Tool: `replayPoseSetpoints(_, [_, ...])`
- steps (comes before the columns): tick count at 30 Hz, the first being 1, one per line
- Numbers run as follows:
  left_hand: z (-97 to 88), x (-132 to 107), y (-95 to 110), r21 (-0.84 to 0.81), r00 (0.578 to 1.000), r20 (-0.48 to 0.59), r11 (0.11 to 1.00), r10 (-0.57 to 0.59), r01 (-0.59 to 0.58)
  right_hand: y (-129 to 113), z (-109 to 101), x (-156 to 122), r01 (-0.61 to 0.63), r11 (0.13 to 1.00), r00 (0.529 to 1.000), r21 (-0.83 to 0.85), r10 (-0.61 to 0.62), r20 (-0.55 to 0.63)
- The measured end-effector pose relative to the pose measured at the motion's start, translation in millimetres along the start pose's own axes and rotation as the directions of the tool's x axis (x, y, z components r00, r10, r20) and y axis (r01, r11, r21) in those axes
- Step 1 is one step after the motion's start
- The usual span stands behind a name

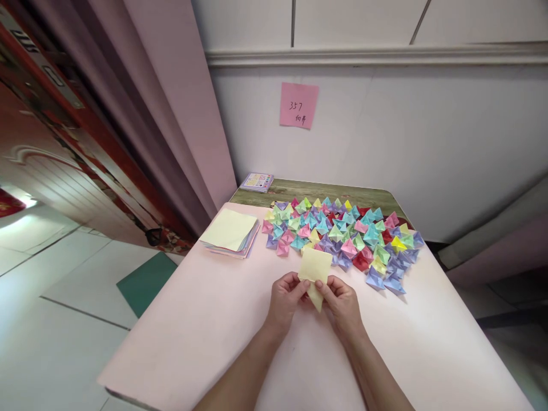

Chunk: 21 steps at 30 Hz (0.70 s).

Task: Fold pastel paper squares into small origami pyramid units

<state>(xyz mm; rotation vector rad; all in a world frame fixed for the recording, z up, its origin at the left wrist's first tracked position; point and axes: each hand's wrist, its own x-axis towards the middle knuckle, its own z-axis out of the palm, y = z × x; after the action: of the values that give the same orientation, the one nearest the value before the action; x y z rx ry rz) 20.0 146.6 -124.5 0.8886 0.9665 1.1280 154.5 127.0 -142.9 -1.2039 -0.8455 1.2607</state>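
Held up in front of me over the table is a pale yellow sheet of origami paper (315,265), partly folded, with a pointed flap hanging at its lower end. My left hand (286,297) pinches its left side, thumb on top. On the right side, my right hand (342,301) grips it the same way, both thumbs near the fold. Fingers beneath the paper are mostly hidden. Just beyond it lie many folded paper boats (334,231) in blue, green, pink, red, yellow and purple, bunched closely together.
A stack of coloured paper squares (229,229), pale yellow on top, lies at the table's left. Behind it sits a printed packet (258,181). The pink-covered table (205,337) meets a white wall bearing a pink note (298,105). A green board (148,282) is at floor level, left.
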Motion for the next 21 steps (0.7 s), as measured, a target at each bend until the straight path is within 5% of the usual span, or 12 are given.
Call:
replayPoseSetpoints(5, [-4.9, 0, 7, -0.083, 0.999, 0.017, 0.996, -0.036, 0.037, -15, 1, -2, -0.07, 0.99, 0.986, 0.123, 0.05, 0.161])
replayPoseSetpoints(14, [-5.5, -2, 11, 0.003, 0.963, 0.209, 0.985, -0.172, 0.175, -15, -16, 7, -0.101, 0.979, 0.993, 0.177, 0.088, 0.081])
replayPoseSetpoints(21, [-11.2, 3, 3, 0.159, 0.996, 0.021, 0.983, 0.087, -0.089, -17, -21, 7, 0.044, 0.999, 0.998, -0.023, -0.045, -0.04])
